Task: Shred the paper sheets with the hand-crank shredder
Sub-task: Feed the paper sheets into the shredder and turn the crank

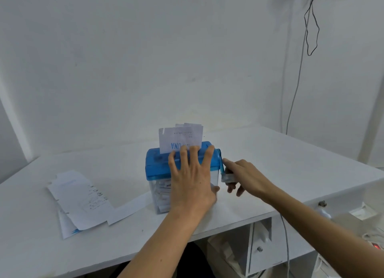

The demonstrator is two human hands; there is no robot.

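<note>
On a white tabletop (291, 163), a pile of loose paper sheets (81, 200) lay at about 8 o'clock from a hand-crank shredder (158, 165), just beside it and apart from both hands. The shredder, blue-lidded over a clear bin (161, 192) holding white strips, stood near the middle of the tabletop. Printed slips (178, 138) stood upright in its top slot, at 12 o'clock of the lid. The left hand (192, 178) lay flat over the lid, its fingers (184, 155) straight and spread, tips at the foot of the slips, thumb down the bin's right side. At 3 o'clock of the shredder, the right hand (247, 175) pinched the knob of the blue crank (222, 163) between thumb and curled fingers. A thin cable (289, 113) hung down the wall at 1 o'clock.
</note>
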